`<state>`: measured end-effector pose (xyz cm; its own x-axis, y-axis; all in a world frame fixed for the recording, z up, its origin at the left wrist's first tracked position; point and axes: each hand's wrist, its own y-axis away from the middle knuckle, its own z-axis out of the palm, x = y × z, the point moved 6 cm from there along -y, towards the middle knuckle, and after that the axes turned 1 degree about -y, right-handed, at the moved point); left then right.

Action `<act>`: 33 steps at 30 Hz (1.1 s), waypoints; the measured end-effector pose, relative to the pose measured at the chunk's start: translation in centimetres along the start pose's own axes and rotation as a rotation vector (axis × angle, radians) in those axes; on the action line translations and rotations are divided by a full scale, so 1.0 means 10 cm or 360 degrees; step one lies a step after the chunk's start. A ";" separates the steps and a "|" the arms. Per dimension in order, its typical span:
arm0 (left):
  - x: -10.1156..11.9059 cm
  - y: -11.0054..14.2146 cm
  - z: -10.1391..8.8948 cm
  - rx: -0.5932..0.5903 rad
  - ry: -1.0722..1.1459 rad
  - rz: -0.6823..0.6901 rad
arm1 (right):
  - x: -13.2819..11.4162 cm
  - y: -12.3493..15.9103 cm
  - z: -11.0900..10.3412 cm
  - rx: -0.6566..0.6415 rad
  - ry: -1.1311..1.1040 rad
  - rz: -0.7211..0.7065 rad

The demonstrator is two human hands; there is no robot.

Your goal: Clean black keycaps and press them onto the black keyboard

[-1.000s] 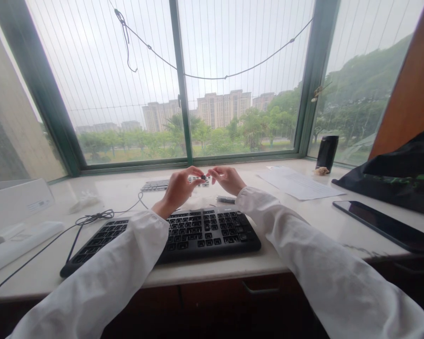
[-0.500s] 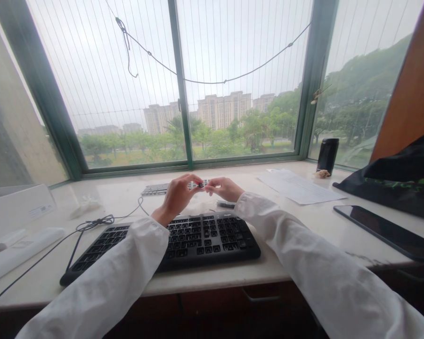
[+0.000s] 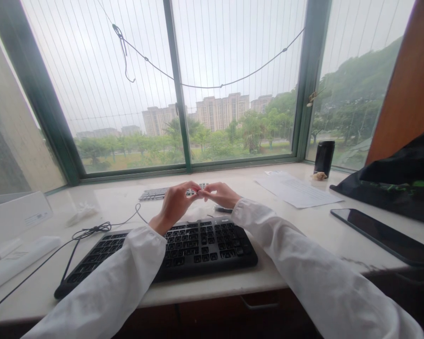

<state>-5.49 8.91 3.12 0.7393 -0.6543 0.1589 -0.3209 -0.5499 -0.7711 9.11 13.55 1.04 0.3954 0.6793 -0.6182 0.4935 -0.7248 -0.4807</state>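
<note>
Above the back edge of a black keyboard (image 3: pixel 215 263), my two hands meet at the fingertips. A tiny black piece, apparently a keycap (image 3: pixel 198 192), is pinched between them and mostly covered by the fingers. My left hand (image 3: pixel 174 203) is closed with thumb and forefinger on it. From the other side, my right hand (image 3: pixel 222 194) is closed in a pinch on the same piece. Many positions on the keyboard look bare, with their square sockets showing. Behind the hands lie rows of small keycaps (image 3: pixel 154 193), partly hidden. Under my right wrist is a small dark tool (image 3: pixel 223 209), also partly covered.
A cable (image 3: pixel 102 227) lies bundled at the left, near a white box (image 3: pixel 19 214) and crumpled clear plastic (image 3: pixel 82 213). On the right are paper sheets (image 3: pixel 297 189), a phone (image 3: pixel 385 235), a black can (image 3: pixel 324 157) and a black bag (image 3: pixel 403 181). A window stands behind the desk.
The fingertips have closed further around the small black keycap, which shows less than before. The whole view has shifted slightly; the keyboard and other items stay in place.
</note>
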 end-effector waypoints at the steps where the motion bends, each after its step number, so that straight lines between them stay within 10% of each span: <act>1: 0.00 0.00 0.00 -0.0008 0.0001 -0.0007 | -0.02 0.00 0.00 0.0026 0.0002 -0.0046; 11: 0.04 -0.01 -0.03 -0.0056 -0.0001 0.0045 | 0.04 -0.04 -0.03 0.0027 -0.0319 -0.0151; 23: 0.04 -0.01 -0.05 0.0009 -0.0154 0.0054 | 0.27 0.02 -0.09 -0.0069 0.0280 0.0054; 33: 0.02 -0.02 -0.03 -0.0088 -0.0288 0.0060 | -0.08 0.01 -0.16 0.0142 -0.0151 -0.0230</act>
<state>-5.41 8.76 3.50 0.8189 -0.5738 0.0135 -0.3786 -0.5578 -0.7386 10.10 13.11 2.41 0.2486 0.7663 -0.5924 0.4675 -0.6306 -0.6195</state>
